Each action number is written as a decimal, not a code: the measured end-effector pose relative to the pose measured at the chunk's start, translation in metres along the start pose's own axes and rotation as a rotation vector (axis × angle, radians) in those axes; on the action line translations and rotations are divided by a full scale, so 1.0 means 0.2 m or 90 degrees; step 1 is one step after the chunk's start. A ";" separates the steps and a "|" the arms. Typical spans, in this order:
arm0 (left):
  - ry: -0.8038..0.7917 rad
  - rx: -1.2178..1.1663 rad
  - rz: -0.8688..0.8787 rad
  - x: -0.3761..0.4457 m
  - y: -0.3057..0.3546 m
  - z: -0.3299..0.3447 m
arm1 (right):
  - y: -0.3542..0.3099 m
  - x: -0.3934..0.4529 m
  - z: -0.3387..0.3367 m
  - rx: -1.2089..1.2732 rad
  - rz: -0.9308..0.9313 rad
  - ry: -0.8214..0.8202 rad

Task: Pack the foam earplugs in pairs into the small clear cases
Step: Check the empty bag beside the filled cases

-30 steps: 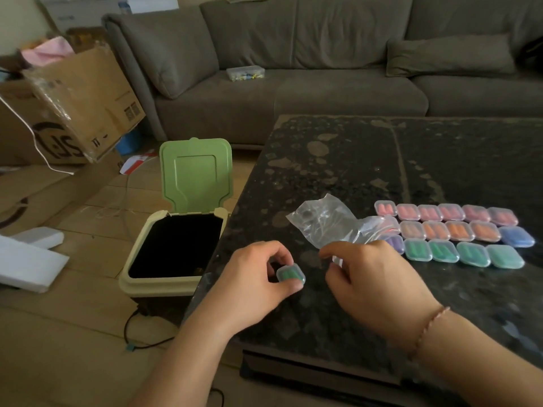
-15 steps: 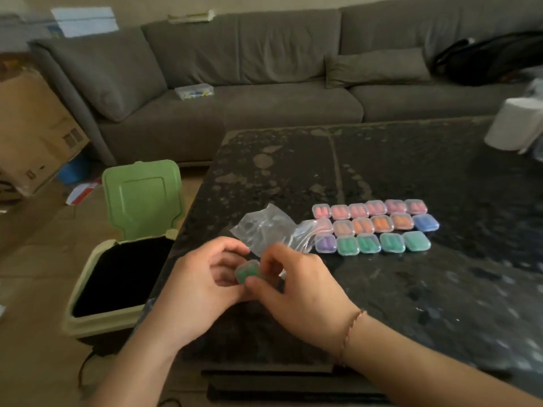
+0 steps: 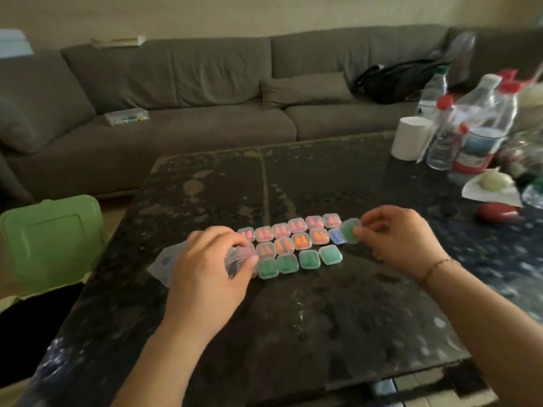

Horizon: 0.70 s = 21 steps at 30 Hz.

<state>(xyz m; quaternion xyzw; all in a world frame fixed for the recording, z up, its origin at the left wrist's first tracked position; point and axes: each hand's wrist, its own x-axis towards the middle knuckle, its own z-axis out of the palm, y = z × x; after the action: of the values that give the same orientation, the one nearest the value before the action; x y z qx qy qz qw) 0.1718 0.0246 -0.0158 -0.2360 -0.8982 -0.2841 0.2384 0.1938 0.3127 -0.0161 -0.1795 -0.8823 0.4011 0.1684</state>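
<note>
Both hands work over a dark, mottled stone coffee table (image 3: pixel 293 318). On the far side of the arrangement, the right hand (image 3: pixel 399 239) pinches a small clear plastic case of green foam earplugs (image 3: pixel 350 230) between thumb and fingertips, holding it at the right end of the rows, just beside a blue-filled case (image 3: pixel 336 235). The left hand (image 3: pixel 211 265) is curled over a crumpled clear plastic bag (image 3: pixel 164 264) at the left end of the rows, its fingers closed on the bag's folds.

Between the hands lie three rows of closed clear cases, touching side by side: a far row holding pink earplugs (image 3: pixel 296 225), a middle row holding orange earplugs (image 3: pixel 301 240), and a near row of four holding green earplugs (image 3: pixel 308 259).

At the table's far right corner stand a white paper roll (image 3: pixel 411 138) and several clear plastic bottles with red caps (image 3: pixel 482 124), with a pale round object on white paper (image 3: pixel 493 183) nearer. A long grey-brown fabric sofa (image 3: pixel 205 107) runs behind the table, bearing a matching cushion (image 3: pixel 305 89), a black bag (image 3: pixel 393 79) and a small clear box (image 3: pixel 127 116). On the floor to the left, a bin's raised green plastic lid (image 3: pixel 53 236) shows.
</note>
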 end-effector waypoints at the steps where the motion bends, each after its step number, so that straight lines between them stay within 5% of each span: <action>1: 0.016 0.010 -0.029 0.03 -0.02 0.00 | 0.05 0.02 -0.01 -0.062 0.027 -0.024; 5: 0.043 0.002 -0.097 0.07 -0.12 -0.03 | 0.09 0.03 0.05 -0.174 0.053 -0.089; 11: 0.032 0.015 -0.166 0.09 -0.30 -0.09 | 0.03 -0.02 0.11 -0.400 -0.003 -0.033; 15: -0.102 0.043 -0.315 0.13 -0.55 -0.10 | -0.02 -0.02 0.08 -0.433 0.033 -0.050; 19: -0.169 -0.004 -0.375 0.12 -0.61 -0.06 | -0.15 -0.09 0.12 -0.302 -0.090 0.012; 21: -0.196 -0.033 -0.374 0.11 -0.61 -0.06 | -0.24 -0.16 0.21 -0.126 -0.149 -0.067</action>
<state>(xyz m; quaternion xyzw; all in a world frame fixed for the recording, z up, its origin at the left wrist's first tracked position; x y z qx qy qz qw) 0.0906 -0.0650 -0.0435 -0.0132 -0.9458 -0.3246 0.0017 0.1948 0.2426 -0.0106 -0.0700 -0.9399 0.2991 0.1490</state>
